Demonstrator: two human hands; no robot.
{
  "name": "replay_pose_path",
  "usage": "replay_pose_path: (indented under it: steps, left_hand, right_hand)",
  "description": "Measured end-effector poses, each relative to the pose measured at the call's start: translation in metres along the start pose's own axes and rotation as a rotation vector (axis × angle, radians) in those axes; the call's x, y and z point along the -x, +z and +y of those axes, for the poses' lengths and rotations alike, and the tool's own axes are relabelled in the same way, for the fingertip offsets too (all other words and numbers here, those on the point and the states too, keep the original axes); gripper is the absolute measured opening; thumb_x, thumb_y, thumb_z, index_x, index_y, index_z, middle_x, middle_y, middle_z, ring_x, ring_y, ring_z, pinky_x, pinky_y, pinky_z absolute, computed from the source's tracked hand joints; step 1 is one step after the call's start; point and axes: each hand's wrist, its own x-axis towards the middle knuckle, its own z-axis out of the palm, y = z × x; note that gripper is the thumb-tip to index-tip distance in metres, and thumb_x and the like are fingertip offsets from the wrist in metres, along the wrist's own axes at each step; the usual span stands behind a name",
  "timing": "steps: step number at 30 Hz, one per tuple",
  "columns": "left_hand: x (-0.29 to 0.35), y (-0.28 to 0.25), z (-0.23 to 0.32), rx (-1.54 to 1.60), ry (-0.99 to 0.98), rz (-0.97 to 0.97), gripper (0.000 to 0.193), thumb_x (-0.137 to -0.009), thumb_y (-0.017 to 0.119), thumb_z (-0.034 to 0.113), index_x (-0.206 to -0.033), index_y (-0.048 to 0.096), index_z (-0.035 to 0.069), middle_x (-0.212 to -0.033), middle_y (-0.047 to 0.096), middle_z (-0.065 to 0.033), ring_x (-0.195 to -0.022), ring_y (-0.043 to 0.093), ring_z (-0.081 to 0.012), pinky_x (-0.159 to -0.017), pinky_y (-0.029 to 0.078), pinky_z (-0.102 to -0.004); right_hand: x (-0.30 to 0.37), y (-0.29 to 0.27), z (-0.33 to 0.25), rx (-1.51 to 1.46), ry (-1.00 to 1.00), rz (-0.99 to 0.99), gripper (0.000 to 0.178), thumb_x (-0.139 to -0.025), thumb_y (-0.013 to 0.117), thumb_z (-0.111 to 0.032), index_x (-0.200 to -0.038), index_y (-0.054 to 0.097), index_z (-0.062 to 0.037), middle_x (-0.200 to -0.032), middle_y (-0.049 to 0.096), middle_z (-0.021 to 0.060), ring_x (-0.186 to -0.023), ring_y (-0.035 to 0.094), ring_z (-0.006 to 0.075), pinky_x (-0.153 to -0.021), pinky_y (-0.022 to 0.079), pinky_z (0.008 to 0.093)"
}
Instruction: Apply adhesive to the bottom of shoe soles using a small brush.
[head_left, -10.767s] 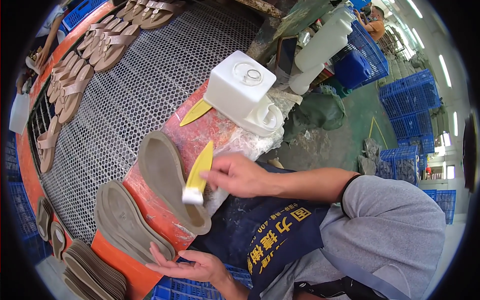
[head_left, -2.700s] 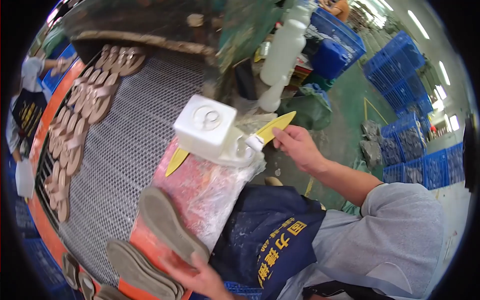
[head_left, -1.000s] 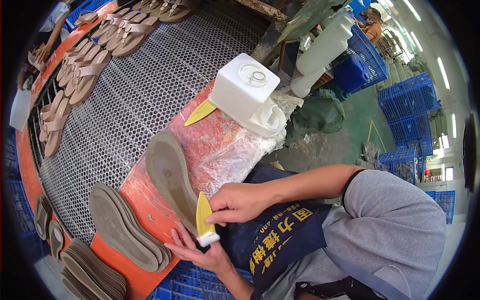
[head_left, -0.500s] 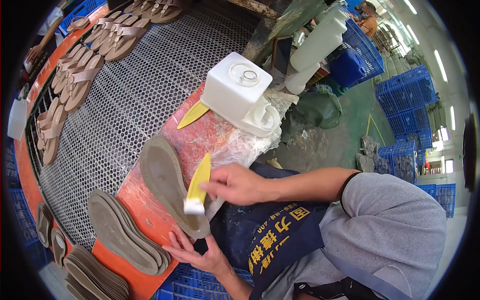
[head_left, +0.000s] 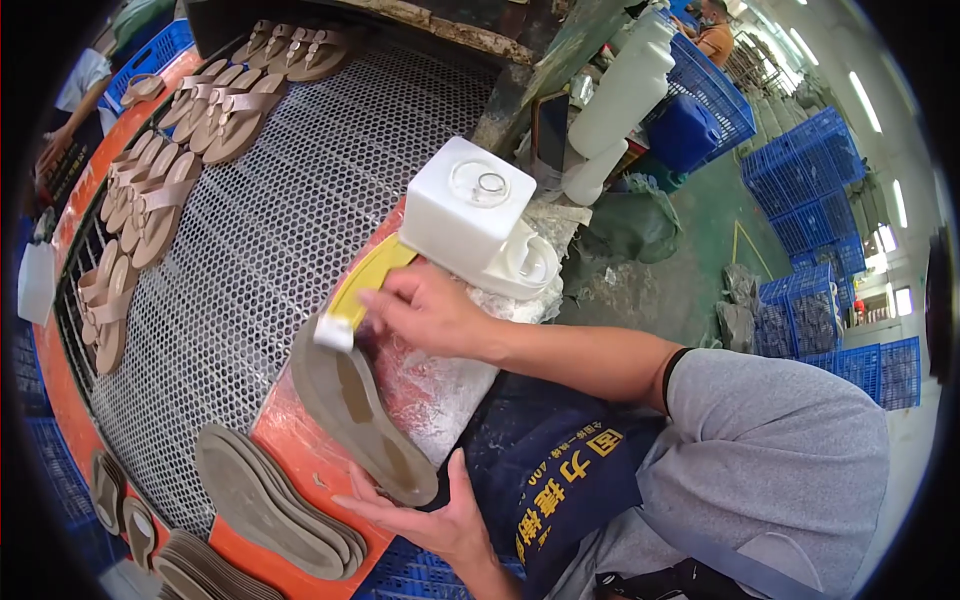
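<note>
A brown-grey shoe sole (head_left: 335,395) lies at a slant along the edge of the orange table, with darker, wet-looking patches on its upper face. My left hand (head_left: 440,515) holds its near end, fingers on one side and thumb on the other. Between the fingers of my right hand (head_left: 425,308) is a brush (head_left: 345,312) with a flat yellow handle and white bristles. Those bristles are at the sole's far end. Just beyond my right hand stands a white plastic container (head_left: 465,205) with a low round-mouthed part; the yellow handle overlaps another yellow piece beside it.
A stack of soles (head_left: 265,500) lies left of my left hand, with more soles (head_left: 205,570) nearer. Strap sandals (head_left: 165,205) stand in rows on the mesh conveyor (head_left: 250,270). Blue crates (head_left: 805,165) are piled at the right. Other people (head_left: 715,40) are in the background.
My right hand has moved the brush from the sole's near end to its far end. The wet-looking patches now show on the sole. My left hand still holds the near end.
</note>
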Motion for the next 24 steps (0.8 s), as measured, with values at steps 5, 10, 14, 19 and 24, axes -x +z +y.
replay_pose_path:
  steps: [5, 10, 14, 19, 24]
  left_hand:
    - [-0.006, -0.001, -0.001, -0.098, -0.083, -0.028, 0.119, -0.082, 0.085, 0.022, -0.166, 0.005, -0.004, -0.152, 0.048, -0.0293, -0.137, 0.051, -0.0442, -0.114, 0.042, -0.0500]
    - [-0.007, -0.005, 0.010, -0.148, -0.135, -0.039, 0.111, -0.085, 0.079, 0.013, -0.166, 0.005, -0.005, -0.150, 0.050, -0.0303, -0.135, 0.053, -0.0453, -0.114, 0.042, -0.0491]
    - [-0.007, -0.005, 0.015, -0.109, -0.186, -0.022, 0.108, -0.085, 0.075, 0.009, -0.166, 0.005, -0.005, -0.149, 0.051, -0.0307, -0.133, 0.054, -0.0451, -0.114, 0.043, -0.0478]
    - [-0.006, -0.006, 0.012, -0.119, -0.174, 0.008, 0.108, -0.085, 0.075, 0.009, -0.165, 0.004, -0.005, -0.149, 0.052, -0.0303, -0.132, 0.056, -0.0446, -0.113, 0.044, -0.0466]
    - [-0.006, -0.011, 0.011, -0.115, -0.164, 0.008, 0.108, -0.086, 0.075, 0.009, -0.165, 0.004, -0.005, -0.149, 0.053, -0.0298, -0.133, 0.056, -0.0441, -0.112, 0.045, -0.0457]
  right_hand:
    - [-0.017, 0.006, -0.004, 0.130, -0.008, -0.119, 0.031, -0.105, 0.060, -0.022, -0.080, 0.070, -0.0059, -0.068, 0.067, -0.0008, -0.056, 0.053, 0.0082, -0.053, 0.043, 0.0236]
    - [-0.044, 0.001, -0.003, -0.004, -0.059, -0.060, 0.031, -0.105, 0.061, -0.022, -0.080, 0.070, -0.0059, -0.068, 0.068, -0.0004, -0.055, 0.053, 0.0084, -0.052, 0.043, 0.0242]
    - [-0.052, -0.001, -0.008, -0.095, -0.052, 0.057, 0.032, -0.105, 0.061, -0.022, -0.080, 0.070, -0.0052, -0.069, 0.068, 0.0004, -0.055, 0.053, 0.0091, -0.051, 0.043, 0.0247]
    - [-0.028, 0.013, -0.019, 0.157, -0.129, -0.309, 0.031, -0.104, 0.061, -0.022, -0.080, 0.070, -0.0041, -0.069, 0.069, 0.0008, -0.054, 0.053, 0.0108, -0.051, 0.044, 0.0258]
    - [-0.041, 0.018, -0.012, 0.077, -0.053, -0.101, 0.031, -0.104, 0.061, -0.022, -0.079, 0.071, -0.0048, -0.069, 0.069, 0.0006, -0.054, 0.054, 0.0125, -0.053, 0.046, 0.0279]
